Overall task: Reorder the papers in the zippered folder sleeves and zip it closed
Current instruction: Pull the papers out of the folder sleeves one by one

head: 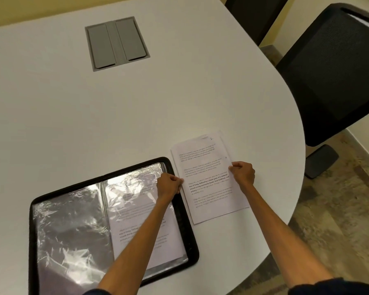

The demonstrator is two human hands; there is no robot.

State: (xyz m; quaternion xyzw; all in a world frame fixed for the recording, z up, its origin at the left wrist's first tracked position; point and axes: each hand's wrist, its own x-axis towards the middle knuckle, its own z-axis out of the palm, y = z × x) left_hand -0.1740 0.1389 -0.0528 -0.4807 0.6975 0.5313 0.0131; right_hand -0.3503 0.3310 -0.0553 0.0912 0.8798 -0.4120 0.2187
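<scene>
Left hand (169, 185) grips the left edge of the loose stack of printed white papers (208, 188); right hand (243, 173) grips its right edge. Stack lies flat on the white counter (136, 107), just right of the open black zippered folder (31, 231). The folder's right clear plastic sleeve (132, 188) holds a printed sheet.

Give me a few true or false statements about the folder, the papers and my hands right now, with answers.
1. The folder lies open on the table. True.
2. Both the left hand and the right hand grip the loose papers. True.
3. The loose papers lie left of the folder. False: they lie to its right.
4. The folder holds no paper. False: a printed sheet sits inside it.
5. A black chair stands beside the table. True.
</scene>
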